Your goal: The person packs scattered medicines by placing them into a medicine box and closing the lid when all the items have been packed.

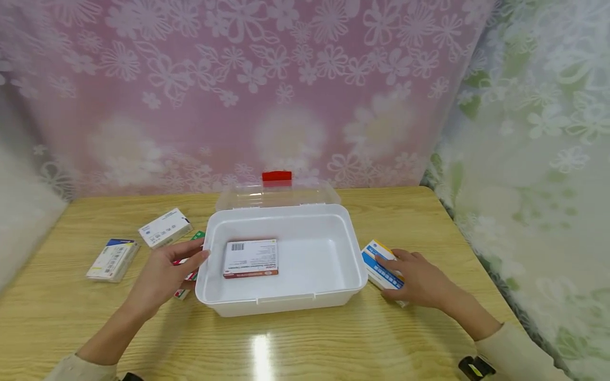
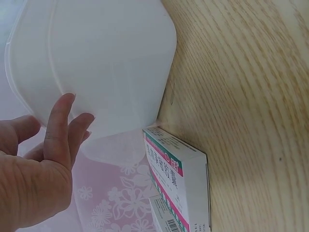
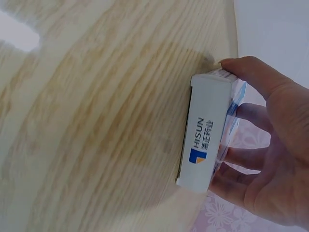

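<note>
A white plastic box (image 1: 305,301) stands on the table, its clear lid (image 1: 300,197) with a red latch tipped back. Inside it, to the left, lies a white medicine box with a red-brown edge (image 1: 251,257). My left hand (image 1: 164,270) is at the plastic box's left side, fingers touching the outer wall just under the rim. To the right of the plastic box, my right hand (image 1: 419,278) grips a white and blue medicine box (image 1: 381,264) by its edges. The right wrist view shows the lettered end (image 3: 205,135) of that medicine box, close over the wood.
Under my left hand is a green and pink medicine box (image 2: 174,179), partly hidden in the head view. Farther left lie a white medicine box (image 1: 165,228) and a blue, yellow and white one (image 1: 113,260). Flowered curtains (image 1: 286,106) hang behind the wooden table (image 1: 400,206).
</note>
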{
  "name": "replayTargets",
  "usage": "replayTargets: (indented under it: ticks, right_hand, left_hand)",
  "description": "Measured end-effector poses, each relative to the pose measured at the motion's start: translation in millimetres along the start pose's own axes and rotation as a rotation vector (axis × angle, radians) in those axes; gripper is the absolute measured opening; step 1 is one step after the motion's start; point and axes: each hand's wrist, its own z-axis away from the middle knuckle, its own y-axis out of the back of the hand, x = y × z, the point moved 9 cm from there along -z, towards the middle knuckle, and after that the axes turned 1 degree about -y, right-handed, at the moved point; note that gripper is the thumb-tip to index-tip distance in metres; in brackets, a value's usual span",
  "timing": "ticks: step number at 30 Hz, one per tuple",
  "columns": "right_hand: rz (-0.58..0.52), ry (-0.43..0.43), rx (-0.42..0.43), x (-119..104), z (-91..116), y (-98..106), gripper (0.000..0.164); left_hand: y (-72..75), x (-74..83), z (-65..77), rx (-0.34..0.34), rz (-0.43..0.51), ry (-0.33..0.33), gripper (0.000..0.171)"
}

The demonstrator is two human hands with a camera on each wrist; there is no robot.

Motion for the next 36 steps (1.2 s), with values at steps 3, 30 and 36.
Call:
replayTargets:
  ticks: [3, 30, 36]
  right_hand:
    - [0.029, 0.013, 0.021, -4.4, -4.5, -1.0, 0.069]
    - [0.071, 0.013, 0.047, -2.0, -3.6, -0.7, 0.066]
    - [0.055, -0.013, 0.031, 3.7, -1.4, -1.4, 0.067]
  left_hand:
    - [4.4, -0.1, 2.2, 0.012, -0.015, 0.002, 0.057]
    - [3.3, -1.3, 0.3, 0.037, -0.020, -0.006, 0.055]
    - [1.6, -2.1, -2.5, 0.028, -0.018, 0.008, 0.055]
